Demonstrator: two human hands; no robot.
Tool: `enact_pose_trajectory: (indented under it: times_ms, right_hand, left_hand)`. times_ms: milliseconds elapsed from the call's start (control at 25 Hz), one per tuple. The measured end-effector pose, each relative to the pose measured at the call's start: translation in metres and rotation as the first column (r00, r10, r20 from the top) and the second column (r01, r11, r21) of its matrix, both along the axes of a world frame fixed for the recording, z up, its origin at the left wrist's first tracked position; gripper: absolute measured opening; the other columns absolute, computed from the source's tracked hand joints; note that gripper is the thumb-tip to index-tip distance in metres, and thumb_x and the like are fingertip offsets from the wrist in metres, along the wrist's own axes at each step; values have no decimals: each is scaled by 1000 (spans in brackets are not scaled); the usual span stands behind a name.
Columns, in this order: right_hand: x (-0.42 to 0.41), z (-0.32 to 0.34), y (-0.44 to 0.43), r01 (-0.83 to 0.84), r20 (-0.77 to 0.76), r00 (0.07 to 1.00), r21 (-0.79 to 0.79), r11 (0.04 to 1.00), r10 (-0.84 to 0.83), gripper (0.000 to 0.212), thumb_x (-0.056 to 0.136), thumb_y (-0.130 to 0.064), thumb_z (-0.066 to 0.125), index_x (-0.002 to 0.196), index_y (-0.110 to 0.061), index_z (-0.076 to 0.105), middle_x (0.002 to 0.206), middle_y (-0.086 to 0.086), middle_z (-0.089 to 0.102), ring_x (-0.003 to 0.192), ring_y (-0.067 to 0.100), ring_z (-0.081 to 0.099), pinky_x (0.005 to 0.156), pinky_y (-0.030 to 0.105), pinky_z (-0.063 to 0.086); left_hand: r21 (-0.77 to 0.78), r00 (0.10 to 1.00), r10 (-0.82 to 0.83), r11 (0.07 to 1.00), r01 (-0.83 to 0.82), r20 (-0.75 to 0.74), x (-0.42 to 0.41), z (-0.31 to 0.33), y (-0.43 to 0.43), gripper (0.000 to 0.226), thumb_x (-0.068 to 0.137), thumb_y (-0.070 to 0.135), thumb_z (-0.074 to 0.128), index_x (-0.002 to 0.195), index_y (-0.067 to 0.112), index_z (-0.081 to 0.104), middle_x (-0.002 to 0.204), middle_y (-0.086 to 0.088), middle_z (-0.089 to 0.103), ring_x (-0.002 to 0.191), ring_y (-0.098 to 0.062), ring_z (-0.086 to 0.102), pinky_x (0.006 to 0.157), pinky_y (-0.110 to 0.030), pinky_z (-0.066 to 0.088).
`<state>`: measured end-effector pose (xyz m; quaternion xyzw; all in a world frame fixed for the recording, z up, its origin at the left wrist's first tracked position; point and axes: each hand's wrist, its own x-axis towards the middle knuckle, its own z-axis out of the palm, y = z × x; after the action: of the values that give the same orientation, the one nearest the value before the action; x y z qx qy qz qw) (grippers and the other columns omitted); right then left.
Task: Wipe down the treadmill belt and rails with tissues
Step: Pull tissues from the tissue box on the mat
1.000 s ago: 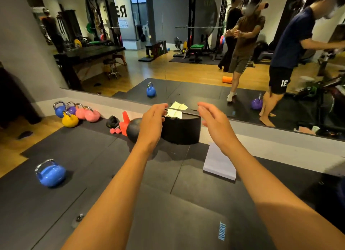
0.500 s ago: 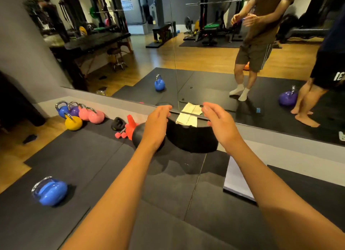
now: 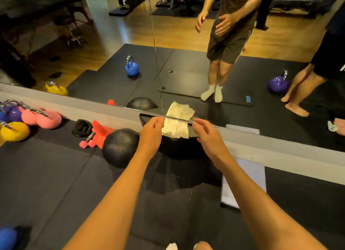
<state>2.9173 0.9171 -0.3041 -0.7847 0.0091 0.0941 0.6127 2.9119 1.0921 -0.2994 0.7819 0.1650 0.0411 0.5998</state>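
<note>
A tissue (image 3: 175, 129) is seen lying flat on top of a black block (image 3: 179, 150), which is pushed right up against the mirror (image 3: 186, 63) at the far edge of the mat (image 3: 56, 184). The tissue's reflection shows just behind it in the glass.

Both arms are stretched out toward it. The left hand (image 3: 151, 135) is placed at the tissue's left edge, fingers loosely curled with the tips right at the paper; whether it's actually pinched can't be told from here. The right hand (image 3: 207, 136) is held just off the right edge, fingers relaxed and slightly apart, with nothing gripped.

A black ball (image 3: 120, 147) is parked touching the block on its left. Further left some red bits (image 3: 101, 131) are scattered, then a pink kettlebell (image 3: 49, 119) and a yellow kettlebell (image 3: 15, 131) near the wall. A blue kettlebell (image 3: 7, 238) is cut off at the near left corner. A white pad (image 3: 250, 175) is laid on the mat right of the block, partly covered by the right forearm.
</note>
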Motion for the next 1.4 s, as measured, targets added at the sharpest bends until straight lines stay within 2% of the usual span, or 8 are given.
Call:
enact_pose_trajectory:
  times_ms: [200, 360, 680, 840, 1040, 1160, 1320, 1400]
  right_hand:
    - [118, -75, 17, 54, -163, 985, 12, 998, -51, 36, 96, -40, 48, 130, -26, 53, 130, -4, 56, 120, 14, 51, 104, 39, 44]
    - [187, -156, 35, 75, -337, 939, 1, 997, -70, 36, 96, -36, 52, 130, -23, 54, 129, -4, 57, 117, 14, 53, 101, 36, 46]
    - [292, -336, 54, 158, -476, 847, -205, 966, -239, 40, 92, -25, 58, 129, -12, 51, 118, 4, 60, 103, 20, 58, 84, 32, 50]
    - [332, -397, 72, 140, -563, 792, -211, 968, -237, 46, 89, -30, 62, 128, -14, 43, 119, 6, 54, 81, 16, 56, 48, 23, 45]
    - [359, -434, 82, 193, -578, 739, -311, 931, -346, 59, 85, -31, 66, 132, -11, 37, 120, 6, 44, 97, 27, 56, 66, 32, 46]
    - [366, -438, 86, 118, -597, 741, -333, 936, -306, 33, 83, -31, 69, 101, -9, 52, 92, 9, 56, 78, 24, 56, 57, 30, 45]
    - [363, -417, 92, 88, -511, 809, -385, 919, -291, 28, 79, -26, 67, 99, -7, 66, 98, 11, 67, 89, 28, 63, 79, 42, 55]
    - [355, -391, 91, 110, -454, 839, -398, 911, -300, 17, 81, -22, 62, 92, -9, 65, 90, 8, 65, 81, 24, 61, 71, 36, 52]
  left_hand:
    - [24, 989, 1, 1000, 3, -150, 116, -75, 20, 27, 98, 29, 43, 112, 19, 64, 106, -3, 65, 101, -17, 58, 87, -34, 47]
    - [100, 958, -6, 994, 36, -286, 184, -152, 34, 28, 98, 30, 45, 114, 17, 64, 105, 2, 64, 100, -15, 58, 79, -26, 41]
    - [209, 853, -81, 953, 217, -516, 305, -340, 66, 35, 95, 25, 50, 126, 14, 61, 129, -9, 59, 119, -27, 54, 99, -31, 42]
    - [201, 842, -33, 965, 167, -539, 348, -403, 71, 45, 92, 24, 53, 132, 7, 45, 129, -10, 54, 115, -30, 53, 90, -31, 43]
    - [294, 720, 23, 921, 255, -694, 377, -438, 80, 55, 78, 51, 55, 120, 15, 54, 122, -9, 58, 114, -34, 53, 95, -49, 45]
    - [336, 671, 26, 880, 337, -741, 382, -444, 84, 63, 70, 62, 57, 110, 13, 62, 116, -11, 61, 108, -34, 56, 93, -49, 46]
    - [211, 784, -56, 949, 234, -619, 380, -415, 78, 33, 75, 32, 68, 99, 11, 58, 96, -2, 59, 91, -22, 57, 84, -41, 50]
    - [159, 838, -77, 969, 191, -540, 375, -387, 72, 28, 79, 17, 66, 104, 8, 57, 93, -1, 55, 87, -19, 53, 79, -38, 49]
